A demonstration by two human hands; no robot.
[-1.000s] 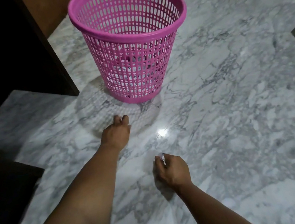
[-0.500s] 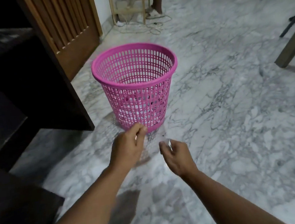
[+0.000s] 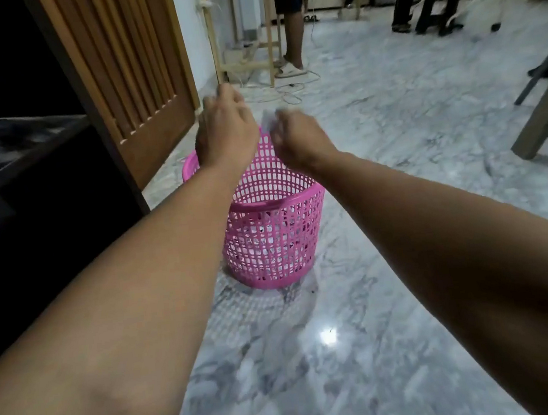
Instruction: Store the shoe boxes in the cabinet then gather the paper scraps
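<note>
Hands hover side by side over a pink basket [image 3: 271, 238] that stands upright on the marble floor [image 3: 398, 164]. The left hand [image 3: 227, 132] has its fingers curled, back toward the camera; whether it grips anything cannot be told, since the fingertips face away. The right hand [image 3: 298, 138] has its fingers curled too and pinches a small white scrap [image 3: 268, 121], blurred, which shows at its fingertips just above the basket's far rim. The two hands are close but apart, with the scrap in the gap between them. Through the basket's mesh wall, pale bits show low inside; what they are is too blurred to tell. A slatted wooden door [image 3: 132, 76] stands open to the left, just behind the basket, and a dark cabinet [image 3: 22, 190] fills the left edge. No shoe boxes can be made out in that dark space. Far back, a person's legs [image 3: 291, 25] stand beside a wooden frame, with cables lying on the floor near the feet. A table leg [image 3: 543, 108] slants in at the right.
</note>
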